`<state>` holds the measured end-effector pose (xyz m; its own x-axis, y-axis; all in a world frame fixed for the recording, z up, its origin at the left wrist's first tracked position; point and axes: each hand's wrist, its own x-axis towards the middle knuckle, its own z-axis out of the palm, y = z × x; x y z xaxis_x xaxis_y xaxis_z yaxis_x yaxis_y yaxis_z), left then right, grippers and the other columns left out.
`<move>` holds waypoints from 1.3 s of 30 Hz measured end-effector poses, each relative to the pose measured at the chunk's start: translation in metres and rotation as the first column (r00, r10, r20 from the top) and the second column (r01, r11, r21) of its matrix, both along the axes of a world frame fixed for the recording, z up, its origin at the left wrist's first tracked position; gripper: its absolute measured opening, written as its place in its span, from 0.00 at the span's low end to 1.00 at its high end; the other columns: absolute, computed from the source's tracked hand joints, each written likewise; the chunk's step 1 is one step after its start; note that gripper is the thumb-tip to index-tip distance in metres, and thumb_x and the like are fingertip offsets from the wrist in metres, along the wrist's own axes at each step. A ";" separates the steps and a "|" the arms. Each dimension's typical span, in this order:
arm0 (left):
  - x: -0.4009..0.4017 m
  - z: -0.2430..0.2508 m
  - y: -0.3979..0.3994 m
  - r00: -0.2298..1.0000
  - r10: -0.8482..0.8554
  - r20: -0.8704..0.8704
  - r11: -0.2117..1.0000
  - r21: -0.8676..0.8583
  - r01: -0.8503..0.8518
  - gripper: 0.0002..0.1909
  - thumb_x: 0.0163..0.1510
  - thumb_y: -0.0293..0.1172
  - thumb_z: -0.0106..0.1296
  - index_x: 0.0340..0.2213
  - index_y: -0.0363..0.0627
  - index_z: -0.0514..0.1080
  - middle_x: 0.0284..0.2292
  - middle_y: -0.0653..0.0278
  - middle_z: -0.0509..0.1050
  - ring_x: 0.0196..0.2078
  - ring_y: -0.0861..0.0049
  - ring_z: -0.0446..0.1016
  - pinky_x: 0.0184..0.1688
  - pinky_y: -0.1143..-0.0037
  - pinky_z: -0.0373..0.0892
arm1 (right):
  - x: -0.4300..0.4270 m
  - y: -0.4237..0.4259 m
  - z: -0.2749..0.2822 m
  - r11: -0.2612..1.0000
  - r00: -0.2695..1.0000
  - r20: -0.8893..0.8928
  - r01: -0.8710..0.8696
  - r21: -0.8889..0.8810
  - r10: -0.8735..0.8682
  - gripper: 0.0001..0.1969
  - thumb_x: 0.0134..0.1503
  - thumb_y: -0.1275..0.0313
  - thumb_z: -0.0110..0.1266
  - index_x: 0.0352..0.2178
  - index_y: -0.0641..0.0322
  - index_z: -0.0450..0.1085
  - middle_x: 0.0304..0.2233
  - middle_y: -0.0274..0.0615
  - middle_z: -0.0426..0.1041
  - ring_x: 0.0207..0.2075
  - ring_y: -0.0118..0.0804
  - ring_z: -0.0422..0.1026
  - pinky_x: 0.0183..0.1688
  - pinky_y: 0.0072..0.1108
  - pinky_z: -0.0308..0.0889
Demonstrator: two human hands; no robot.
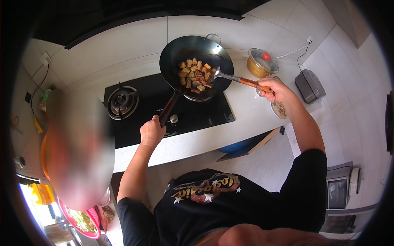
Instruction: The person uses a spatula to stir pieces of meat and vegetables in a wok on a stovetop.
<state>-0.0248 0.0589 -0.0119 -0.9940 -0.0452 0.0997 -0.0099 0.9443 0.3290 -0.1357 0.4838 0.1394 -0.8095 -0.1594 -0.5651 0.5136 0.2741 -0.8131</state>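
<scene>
A dark wok (175,55) stands over the right burner of a black glass gas hob (147,95). Browned cubes of food (194,73) lie together in its bowl. My left hand (152,130) is closed around the wok's long dark handle (168,109). In my right hand (274,88) is the wooden handle of a metal wok spatula (229,77). The spatula's blade rests inside the wok, touching the right side of the food. The burner under the wok is mostly hidden.
A lidded yellow pot (258,68), a bowl of pale food (279,109) and a grey box-shaped appliance (309,86) stand at the right. At left is a bare burner (121,100). A pink basket (98,223) holds chopped greens. An open cabinet door (261,143) juts out below the counter.
</scene>
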 end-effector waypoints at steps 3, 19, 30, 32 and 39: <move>0.000 0.000 -0.001 1.000 0.012 0.008 1.000 0.009 -0.012 0.14 0.41 0.33 0.52 0.31 0.39 0.66 0.19 0.54 0.73 0.24 0.61 0.74 0.26 0.69 0.70 | 0.011 0.008 -0.003 0.999 1.000 0.022 -0.013 -0.046 0.015 0.07 0.53 0.66 0.44 0.30 0.57 0.61 0.18 0.41 0.63 0.09 0.20 0.48 0.11 0.14 0.42; 0.001 0.004 -0.002 0.999 -0.017 0.046 1.000 0.022 0.016 0.14 0.42 0.32 0.50 0.31 0.38 0.65 0.20 0.56 0.73 0.24 0.62 0.74 0.27 0.70 0.70 | 0.037 -0.003 0.001 0.999 0.999 -0.035 0.025 -0.032 -0.026 0.10 0.52 0.67 0.46 0.35 0.58 0.61 0.19 0.42 0.65 0.09 0.20 0.49 0.11 0.15 0.43; -0.003 0.004 -0.003 0.999 -0.032 0.044 0.999 -0.002 0.032 0.15 0.42 0.32 0.50 0.32 0.37 0.65 0.20 0.55 0.73 0.24 0.62 0.74 0.26 0.70 0.70 | 0.034 -0.029 0.040 0.847 0.939 -0.189 -0.159 0.507 0.289 0.15 0.49 0.70 0.50 0.40 0.59 0.64 0.18 0.37 0.66 0.11 0.20 0.56 0.12 0.16 0.50; -0.001 0.004 -0.005 0.999 -0.030 0.027 1.000 -0.005 0.030 0.14 0.42 0.32 0.50 0.32 0.37 0.65 0.20 0.55 0.73 0.24 0.62 0.74 0.26 0.70 0.70 | 0.023 -0.050 0.059 0.717 0.907 -0.160 -0.190 0.671 0.390 0.15 0.47 0.71 0.51 0.39 0.60 0.65 0.19 0.36 0.67 0.13 0.21 0.60 0.14 0.17 0.54; 0.000 0.004 -0.003 1.000 -0.020 -0.003 1.000 0.020 0.020 0.13 0.42 0.32 0.50 0.31 0.38 0.66 0.20 0.55 0.73 0.23 0.62 0.74 0.27 0.70 0.70 | 0.006 -0.114 0.121 0.232 0.582 -0.024 -0.285 0.930 0.813 0.17 0.33 0.76 0.53 0.31 0.61 0.70 0.22 0.42 0.70 0.24 0.34 0.67 0.28 0.24 0.62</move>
<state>-0.0246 0.0559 -0.0080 -0.9944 -0.0278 0.1018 0.0094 0.9374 0.3481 -0.1297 0.3697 0.2608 -0.8558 -0.3934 -0.3358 -0.3987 0.9154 -0.0562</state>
